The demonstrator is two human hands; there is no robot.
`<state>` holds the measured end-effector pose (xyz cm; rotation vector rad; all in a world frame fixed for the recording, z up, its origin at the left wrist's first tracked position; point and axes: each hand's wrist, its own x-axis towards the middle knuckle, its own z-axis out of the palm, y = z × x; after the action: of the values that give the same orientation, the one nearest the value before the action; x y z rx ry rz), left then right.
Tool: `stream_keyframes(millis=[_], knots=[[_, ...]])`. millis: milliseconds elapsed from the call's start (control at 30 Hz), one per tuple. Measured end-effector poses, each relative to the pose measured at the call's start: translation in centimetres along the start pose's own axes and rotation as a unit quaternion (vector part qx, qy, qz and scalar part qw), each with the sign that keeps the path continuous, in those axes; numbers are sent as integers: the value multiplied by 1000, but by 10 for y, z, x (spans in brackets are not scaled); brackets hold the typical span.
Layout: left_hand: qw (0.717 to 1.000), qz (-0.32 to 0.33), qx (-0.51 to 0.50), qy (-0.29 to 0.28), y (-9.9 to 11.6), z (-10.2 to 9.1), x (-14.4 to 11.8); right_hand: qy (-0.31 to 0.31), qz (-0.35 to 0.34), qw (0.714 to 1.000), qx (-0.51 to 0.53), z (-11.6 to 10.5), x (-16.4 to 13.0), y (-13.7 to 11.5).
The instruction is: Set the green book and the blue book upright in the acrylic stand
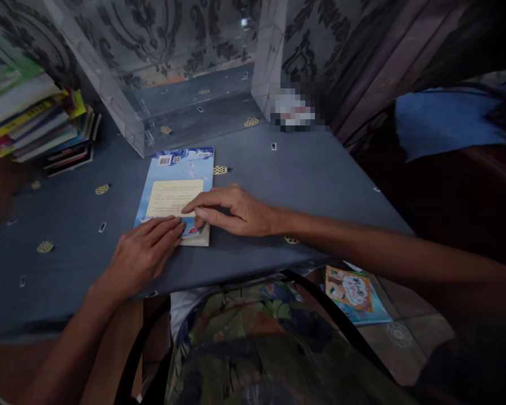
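A light-blue paperback book [177, 169] lies back cover up on the dark cloth, with a barcode near its top and a cream text panel in the middle. My left hand [145, 253] rests flat over the book's lower left part, fingers stretched and close together. Over the lower right part is my right hand [240, 211], its index finger and thumb apart and touching the cover; its other fingers are partly hidden. White page edges show below the cover at the bottom right corner, near both hands' fingertips.
A clear plastic box [270, 67] stands behind the book. Stacked books [46, 121] rise at the left. The table [320, 174] has a patterned dark cloth. Lower right, below table level, lies an orange and blue book [354, 292]. A blue cloth [447, 121] hangs at right.
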<state>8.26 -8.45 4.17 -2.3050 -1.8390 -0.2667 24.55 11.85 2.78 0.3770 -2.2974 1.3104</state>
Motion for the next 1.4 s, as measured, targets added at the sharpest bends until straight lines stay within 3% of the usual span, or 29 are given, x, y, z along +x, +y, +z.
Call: stream_keyframes(millis=[267,500,733,933,1067,1233,1400], knots=[[998,15,50,40,7,4,1,-97,-56,990,-91,7,-5,4],[998,-48,-38,26,-16,7,1,-90,-66,989,-97,9,-5,6],[990,-135,-13,48,-47,23,-4,-78,-15,989,-125,-2,0,12],[979,-195,-32,42,-44,32,-8,-11,103,963,-247,-27,13,57],[977,-211,-22,28,-44,33,-9,-13,126,946,-299,-36,17,74],[983,-183,18,17,-37,26,-13,-36,120,937,-326,-29,12,56],[988,-143,45,-43,-5,20,-42,-65,123,936,-322,-17,-12,22]])
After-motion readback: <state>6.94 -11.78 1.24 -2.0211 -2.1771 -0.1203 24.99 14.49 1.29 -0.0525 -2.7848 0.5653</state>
